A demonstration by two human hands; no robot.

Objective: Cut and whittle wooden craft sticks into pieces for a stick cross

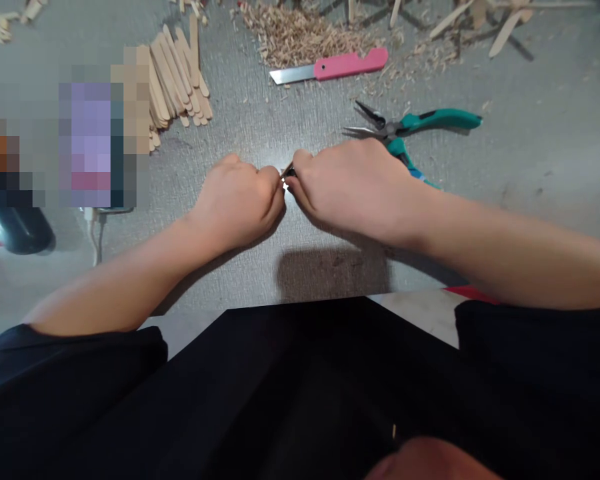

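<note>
My left hand (243, 200) and my right hand (353, 187) almost meet over the grey table (240, 273), knuckles up. Both are closed, with thumbs and fingers pinched toward each other. Between the fingertips shows a thin brownish sliver (287, 169), with something dark beside it; most of it is hidden in the fingers and I cannot make out its kind. Just beyond my right hand lie spread needle-nose pliers (440, 120) with teal handles, one handle partly behind the hand. Farther back rests a pink craft knife (350, 65), its blade pointing left.
A pile of wood shavings (305, 37) lies behind the knife. Flat craft sticks (177, 77) are heaped at the back left, beside a blurred-out purple item (90, 143) with a white cable (95, 237). A dark cylindrical object (17, 213) lies far left. Stick assemblies (510, 27) stand back right.
</note>
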